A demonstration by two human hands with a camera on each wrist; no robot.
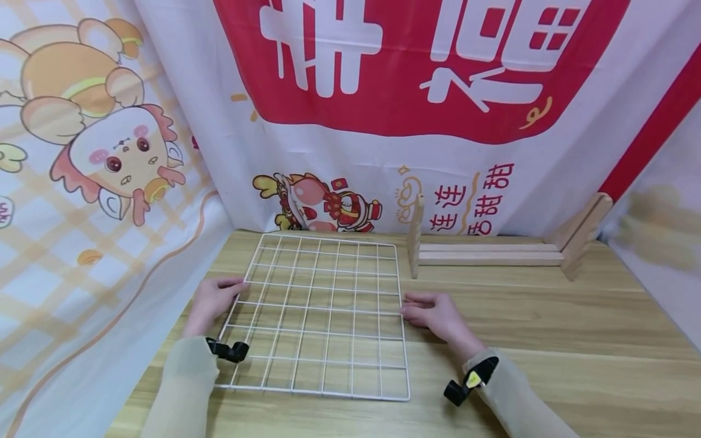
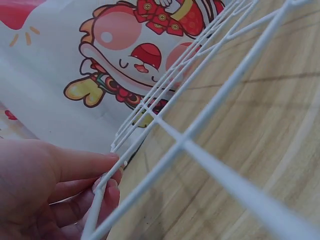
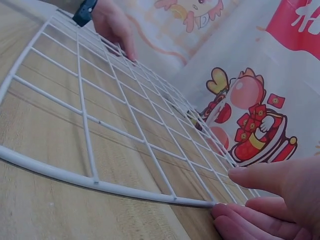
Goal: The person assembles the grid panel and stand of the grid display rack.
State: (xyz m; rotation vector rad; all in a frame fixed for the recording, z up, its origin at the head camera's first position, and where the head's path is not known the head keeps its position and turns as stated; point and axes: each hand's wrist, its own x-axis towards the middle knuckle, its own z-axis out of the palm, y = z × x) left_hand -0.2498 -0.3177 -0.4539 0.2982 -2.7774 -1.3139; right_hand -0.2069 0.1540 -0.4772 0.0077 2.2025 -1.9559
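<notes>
A white wire grid panel (image 1: 332, 309) lies spread over the wooden table, its frame edges running between the two hands. At its left edge my left hand (image 1: 212, 299) pinches the outer wire between thumb and fingers; the left wrist view shows the fingertips (image 2: 111, 159) around the wire. On the opposite edge, my right hand (image 1: 435, 313) holds the rim, with the thumb above and the other fingers (image 3: 227, 216) at and below the wire. In the right wrist view the panel (image 3: 82, 112) slants away toward the left hand (image 3: 114, 25).
A wooden stand (image 1: 490, 254) with two upright ends and horizontal bars is at the back right of the table (image 1: 547, 322). Printed cloth (image 1: 339, 152) hangs behind the table, and more patterned cloth (image 1: 104, 255) covers the left side.
</notes>
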